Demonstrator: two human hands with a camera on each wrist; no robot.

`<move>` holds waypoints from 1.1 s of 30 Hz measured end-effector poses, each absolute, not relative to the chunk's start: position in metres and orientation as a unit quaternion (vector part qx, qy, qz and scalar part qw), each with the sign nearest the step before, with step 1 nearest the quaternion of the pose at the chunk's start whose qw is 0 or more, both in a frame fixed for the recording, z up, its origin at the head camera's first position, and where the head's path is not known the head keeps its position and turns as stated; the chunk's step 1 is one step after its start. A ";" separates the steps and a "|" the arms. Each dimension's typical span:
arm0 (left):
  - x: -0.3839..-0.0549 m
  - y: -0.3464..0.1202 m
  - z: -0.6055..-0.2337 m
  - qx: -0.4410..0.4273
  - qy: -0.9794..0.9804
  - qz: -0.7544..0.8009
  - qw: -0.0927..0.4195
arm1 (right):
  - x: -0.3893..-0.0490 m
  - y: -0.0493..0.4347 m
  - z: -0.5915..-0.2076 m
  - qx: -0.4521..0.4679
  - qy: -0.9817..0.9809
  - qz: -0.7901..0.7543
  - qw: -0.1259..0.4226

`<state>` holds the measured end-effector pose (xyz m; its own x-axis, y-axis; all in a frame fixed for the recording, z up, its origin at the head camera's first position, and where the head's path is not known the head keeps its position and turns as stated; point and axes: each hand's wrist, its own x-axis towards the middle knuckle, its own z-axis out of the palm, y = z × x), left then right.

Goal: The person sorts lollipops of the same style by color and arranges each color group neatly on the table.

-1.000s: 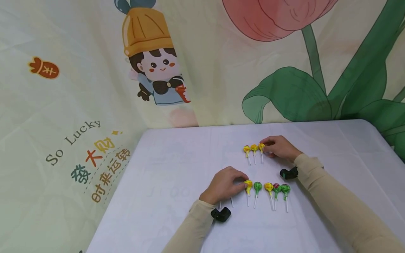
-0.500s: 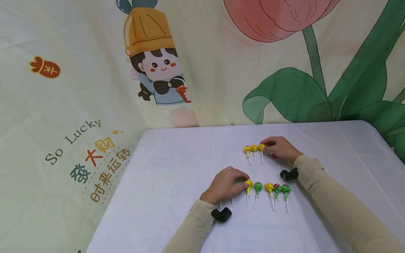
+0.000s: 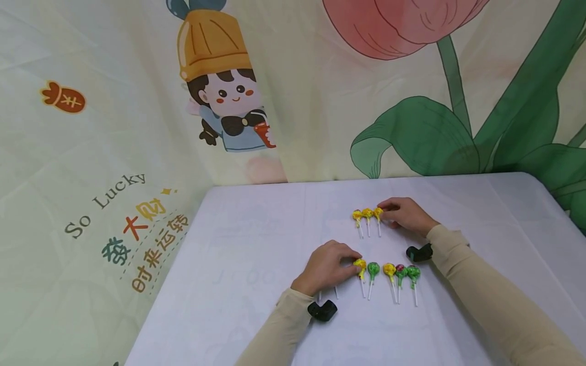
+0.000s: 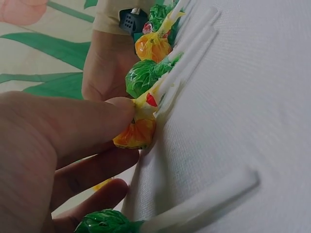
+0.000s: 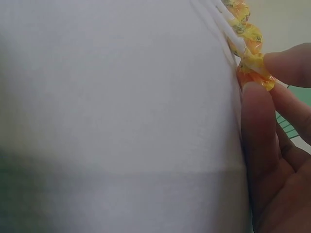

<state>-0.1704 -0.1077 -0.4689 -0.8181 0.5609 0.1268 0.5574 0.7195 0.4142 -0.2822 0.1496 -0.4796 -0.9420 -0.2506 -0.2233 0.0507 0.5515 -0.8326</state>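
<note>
Right of the head view's centre, I'm pinching a lower yellow lollipop (image 3: 361, 264) in my left grip (image 3: 327, 268), an upper one (image 3: 377, 212) in my right grip (image 3: 405, 213), the worktop (image 3: 256, 229) stretching toward its left edge.

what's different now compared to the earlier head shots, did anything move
The stick of the yellow lollipop at the left hand has swung rightward at its lower end, toward the neighbouring green lollipop. No new hold or release shows. The right hand stays at the far row's right-end lollipop; the other visible lollipops look unmoved.
</note>
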 end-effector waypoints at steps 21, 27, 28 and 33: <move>-0.170 -0.105 -0.465 0.248 0.930 0.268 0.041 | -0.272 0.166 -0.480 -0.039 0.820 -0.544 0.175; -0.171 -0.106 -0.467 0.250 0.923 0.291 0.035 | -0.263 0.172 -0.479 -0.027 0.809 -0.559 0.178; -0.171 -0.107 -0.467 0.253 0.921 0.296 0.032 | -0.262 0.174 -0.480 -0.029 0.807 -0.562 0.176; -0.172 -0.108 -0.468 0.262 0.911 0.319 0.017 | -0.256 0.182 -0.481 -0.020 0.798 -0.577 0.175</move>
